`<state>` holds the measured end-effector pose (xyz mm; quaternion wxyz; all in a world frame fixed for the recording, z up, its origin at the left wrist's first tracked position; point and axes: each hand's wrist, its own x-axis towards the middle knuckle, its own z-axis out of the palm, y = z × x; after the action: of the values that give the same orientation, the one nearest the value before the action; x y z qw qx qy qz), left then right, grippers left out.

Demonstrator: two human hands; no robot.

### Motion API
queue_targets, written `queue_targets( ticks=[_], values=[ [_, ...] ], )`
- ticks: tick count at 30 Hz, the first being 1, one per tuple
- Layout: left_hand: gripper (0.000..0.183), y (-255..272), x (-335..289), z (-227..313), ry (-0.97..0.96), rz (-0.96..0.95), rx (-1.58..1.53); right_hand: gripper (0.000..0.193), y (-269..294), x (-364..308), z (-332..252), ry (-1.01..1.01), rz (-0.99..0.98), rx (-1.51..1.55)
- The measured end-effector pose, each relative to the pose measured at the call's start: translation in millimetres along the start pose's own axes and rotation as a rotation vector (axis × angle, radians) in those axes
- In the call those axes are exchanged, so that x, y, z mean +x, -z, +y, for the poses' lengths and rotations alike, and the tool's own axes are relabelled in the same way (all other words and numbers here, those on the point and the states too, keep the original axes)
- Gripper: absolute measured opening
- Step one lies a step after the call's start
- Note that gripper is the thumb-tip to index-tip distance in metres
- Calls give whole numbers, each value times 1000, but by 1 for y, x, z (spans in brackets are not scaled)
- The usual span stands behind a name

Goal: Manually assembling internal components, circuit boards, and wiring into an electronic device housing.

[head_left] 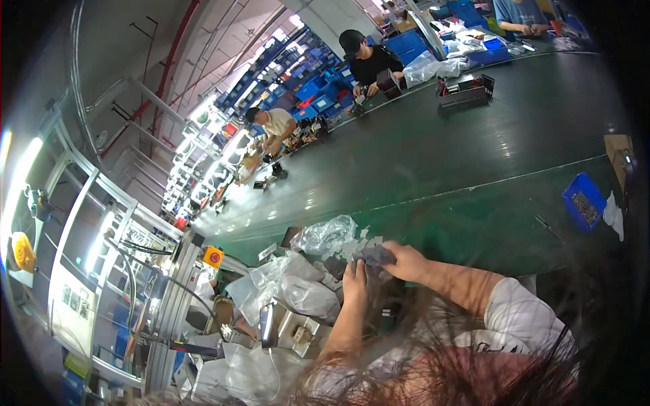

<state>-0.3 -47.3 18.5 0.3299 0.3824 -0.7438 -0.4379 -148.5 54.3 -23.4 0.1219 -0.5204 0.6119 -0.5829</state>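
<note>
My right hand (405, 262) is closed on a dark grey, flat-looking piece (376, 256), thumb and fingers at its right side. My left hand (354, 279) is closed at the lower left of the same piece, fingertips pressed together against it. What the piece is exactly cannot be made out. Just beyond the hands lies a loose heap of small light grey flat pieces (357, 246). Clear plastic bags (325, 234) lie behind the heap, and a stuffed whitish bag (308, 292) rests to the left of my left hand.
A blue bin of small metal parts (583, 201) sits at the right. A red emergency button on a yellow box (214, 256) stands left, beside a metal frame (162, 331). Across the green belt (433, 223), a person in black (371, 68) works near an open dark housing (466, 93).
</note>
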Motion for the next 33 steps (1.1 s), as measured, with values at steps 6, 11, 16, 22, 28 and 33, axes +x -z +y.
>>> queue_targets(
  ticks=[6, 11, 16, 22, 28, 33],
  values=[
    [34, -1, 13, -23, 310, -87, -688, 62, 1, 2, -1, 160, -422, -277],
    [43, 3, -24, 15, 227, -238, -331, 60, -3, 3, 3, 66, -392, -202],
    [36, 3, -29, 21, -110, -190, 65, 56, -7, 6, 14, 79, -281, -60],
    [44, 40, 44, -4, -288, 108, 623, 40, 7, 13, 17, 52, -10, 45],
    [86, 62, 42, -12, -123, 109, 1210, 38, 13, 19, 15, 7, 67, 103],
    [76, -19, -16, 10, -823, 72, 722, 41, 15, 17, 25, 129, 144, 49]
  ],
)
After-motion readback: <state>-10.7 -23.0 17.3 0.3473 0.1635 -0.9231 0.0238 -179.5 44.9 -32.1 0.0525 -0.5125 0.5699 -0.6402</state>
